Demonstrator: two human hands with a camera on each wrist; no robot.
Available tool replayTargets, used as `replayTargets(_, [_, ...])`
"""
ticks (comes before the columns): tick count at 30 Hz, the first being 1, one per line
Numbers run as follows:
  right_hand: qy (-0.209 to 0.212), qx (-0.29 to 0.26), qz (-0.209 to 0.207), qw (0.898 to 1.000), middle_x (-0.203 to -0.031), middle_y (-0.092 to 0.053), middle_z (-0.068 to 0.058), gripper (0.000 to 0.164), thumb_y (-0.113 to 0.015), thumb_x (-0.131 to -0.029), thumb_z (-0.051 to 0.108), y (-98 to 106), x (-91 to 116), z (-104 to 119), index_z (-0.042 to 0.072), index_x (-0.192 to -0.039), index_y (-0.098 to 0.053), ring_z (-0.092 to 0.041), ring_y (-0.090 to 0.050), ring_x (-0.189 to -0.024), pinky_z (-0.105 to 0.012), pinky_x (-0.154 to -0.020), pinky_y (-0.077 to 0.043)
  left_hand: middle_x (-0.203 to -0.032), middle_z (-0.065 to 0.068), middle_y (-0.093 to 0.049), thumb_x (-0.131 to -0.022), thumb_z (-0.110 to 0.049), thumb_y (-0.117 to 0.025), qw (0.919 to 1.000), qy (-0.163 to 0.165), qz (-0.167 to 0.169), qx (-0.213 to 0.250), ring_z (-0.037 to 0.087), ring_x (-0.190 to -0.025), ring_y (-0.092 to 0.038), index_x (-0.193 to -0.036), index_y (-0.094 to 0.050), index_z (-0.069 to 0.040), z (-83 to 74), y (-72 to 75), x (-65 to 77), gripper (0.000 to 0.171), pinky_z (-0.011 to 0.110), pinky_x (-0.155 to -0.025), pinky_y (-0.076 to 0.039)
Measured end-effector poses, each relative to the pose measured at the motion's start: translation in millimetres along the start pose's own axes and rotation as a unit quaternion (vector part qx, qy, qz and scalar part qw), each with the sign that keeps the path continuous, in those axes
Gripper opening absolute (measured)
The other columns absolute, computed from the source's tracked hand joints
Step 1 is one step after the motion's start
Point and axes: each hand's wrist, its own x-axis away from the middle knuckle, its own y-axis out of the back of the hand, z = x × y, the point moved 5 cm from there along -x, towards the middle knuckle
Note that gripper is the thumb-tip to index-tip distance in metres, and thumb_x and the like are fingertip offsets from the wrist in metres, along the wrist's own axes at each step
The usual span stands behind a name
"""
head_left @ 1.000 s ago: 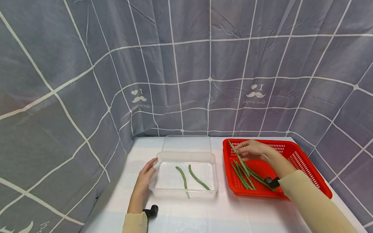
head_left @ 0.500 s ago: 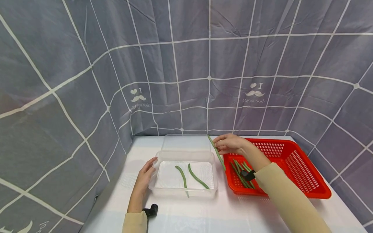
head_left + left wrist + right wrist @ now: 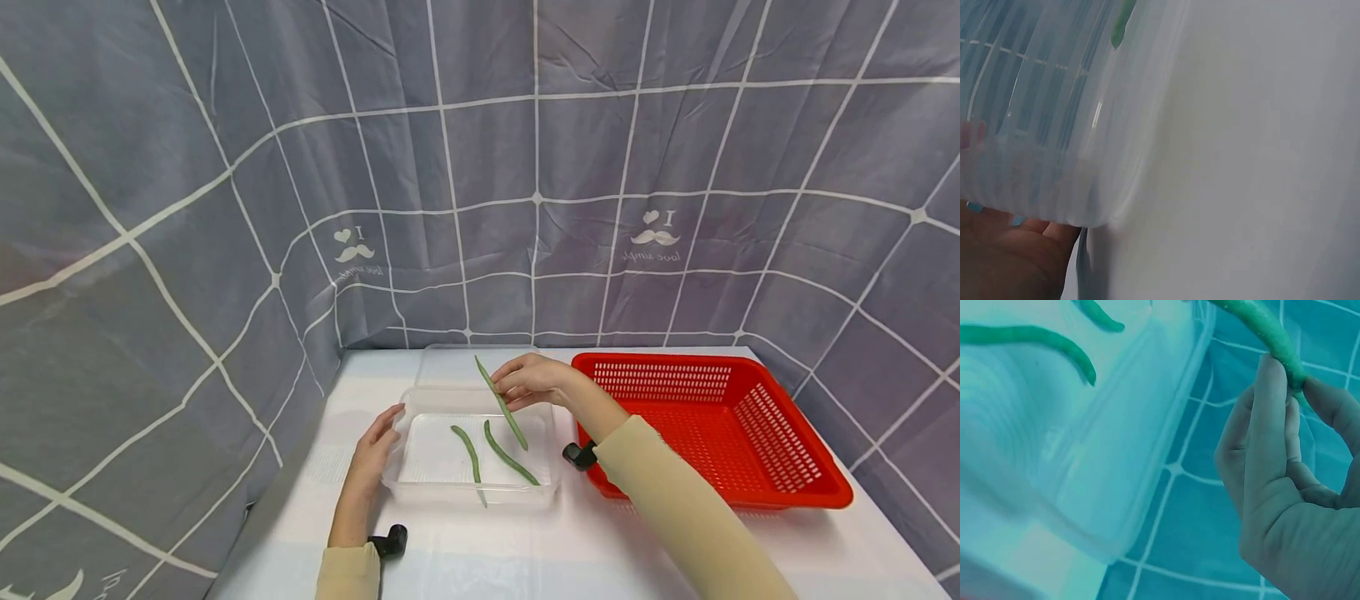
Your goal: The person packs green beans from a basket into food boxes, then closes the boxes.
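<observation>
My right hand (image 3: 534,382) pinches a green bean (image 3: 502,406) between thumb and fingertips, above the right part of a clear plastic container (image 3: 401,483). The held bean slants, its far end up and to the left. Two more green beans lie in the container, a left bean (image 3: 470,450) and a right bean (image 3: 508,458). At the container's left side my left hand (image 3: 372,450) rests its fingers against the wall. The left wrist view shows some of those fingers blurred through the plastic. In the right wrist view, thumb and fingertips meet on the bean (image 3: 1266,328).
A red perforated basket (image 3: 795,433) stands to the right; the right forearm and sleeve cover its near left part. Behind the container lies a clear flat lid (image 3: 442,364). A grey checked curtain (image 3: 495,242) encloses the white table (image 3: 450,550) at the back and sides.
My right hand has lifted a green bean from the red basket and carried it left, over the container. The left hand stays at the container's side.
</observation>
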Motion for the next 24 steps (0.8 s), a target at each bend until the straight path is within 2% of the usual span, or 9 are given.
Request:
replayTargets(4, [-0.015,0.008,-0.002,1.000,-0.090,-0.070,-0.007,0.032,-0.067,-0.096,0.004,-13.8,-9.4,-4.2,-0.005,-0.126,-0.067,-0.015,-0.070,-0.077,-0.033,-0.079,-0.067,-0.175,0.020,-0.027,-0.106,-0.013,-0.046,1.0000,0.003,-0.002,-0.005,0.046,-0.163,-0.022,-0.159,-0.048,-0.021,0.3,-0.3,-1.1,0.054,0.074,-0.127,-0.018])
replayTargets(8, [-0.030,0.013,0.002,0.999,-0.084,-0.068,-0.006,0.027,-0.068,-0.094,0.001,-24.2,-17.6,-12.8,-0.004,-0.121,-0.068,-0.014,-0.068,-0.072,-0.030,-0.072,-0.066,-0.175,0.021,-0.027,-0.106,-0.015,-0.047,1.0000,-0.002,-0.002,-0.008,0.046,-0.163,-0.022,-0.159,-0.048,-0.022,-0.4,0.4,-0.4,0.054,0.074,-0.127,-0.019])
replayTargets(13, [-0.047,0.032,0.003,0.998,-0.079,-0.066,-0.005,0.018,-0.067,-0.094,-0.001,-32.5,-24.7,-24.9,-0.001,-0.112,-0.068,-0.011,-0.065,-0.066,-0.023,-0.062,-0.062,-0.175,0.018,-0.029,-0.106,-0.015,-0.047,1.0000,0.000,-0.001,-0.002,0.044,-0.163,-0.023,-0.158,-0.050,-0.025,0.5,0.5,-0.6,0.053,0.073,-0.127,-0.019])
replayTargets(24, [-0.059,0.071,-0.006,0.996,-0.077,-0.065,-0.005,0.009,-0.067,-0.093,-0.004,-46.5,-32.4,-38.8,0.000,-0.101,-0.070,-0.011,-0.062,-0.060,-0.021,-0.055,-0.058,-0.174,0.019,-0.030,-0.105,-0.014,-0.048,1.0000,-0.004,-0.004,0.000,0.045,-0.162,-0.024,-0.157,-0.051,-0.022,-0.5,-0.7,-1.2,0.053,0.074,-0.127,-0.020])
